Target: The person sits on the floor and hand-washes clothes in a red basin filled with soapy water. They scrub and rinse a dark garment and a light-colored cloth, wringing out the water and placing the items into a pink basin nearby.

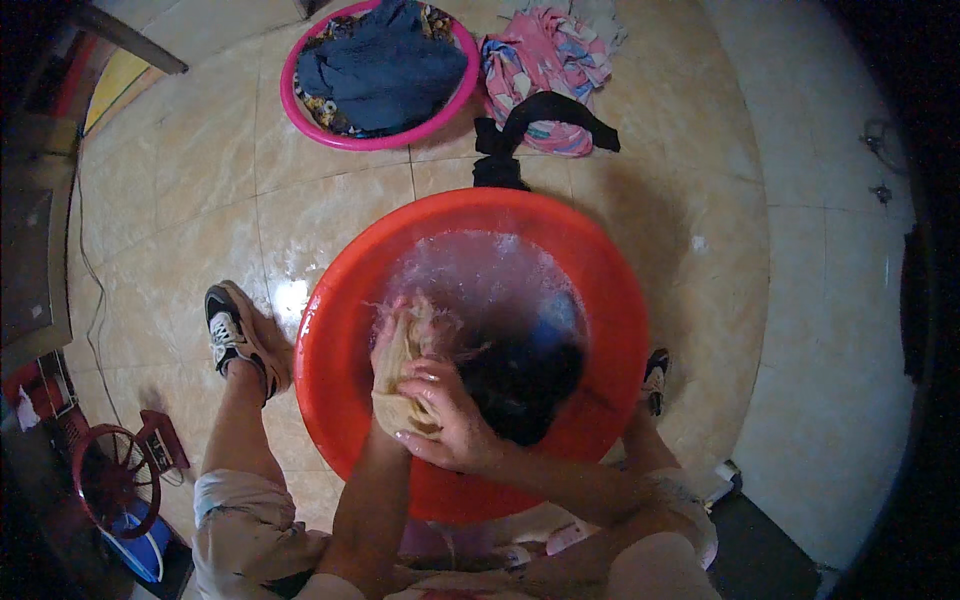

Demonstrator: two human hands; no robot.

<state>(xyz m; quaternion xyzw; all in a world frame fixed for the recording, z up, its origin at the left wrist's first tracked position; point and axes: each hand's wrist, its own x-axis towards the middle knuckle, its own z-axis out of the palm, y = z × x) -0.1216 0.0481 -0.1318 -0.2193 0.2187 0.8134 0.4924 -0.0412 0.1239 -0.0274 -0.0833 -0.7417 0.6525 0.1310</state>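
Your right grip (447, 418) is curled closed on a wet tan cloth (397, 390), fingers bent over its near part. The cloth covers much of your left grip (383, 340), so you cannot tell how far that one is closed; some of its fingers show at the far end. The cloth is held over the left side of the red basin (318, 340), which contains sudsy water (470, 262), a black cloth (530, 390) and something blue (556, 322). Beyond it, a pink basin (289, 90) holds dark blue fabric (385, 80) atop patterned fabric (437, 22).
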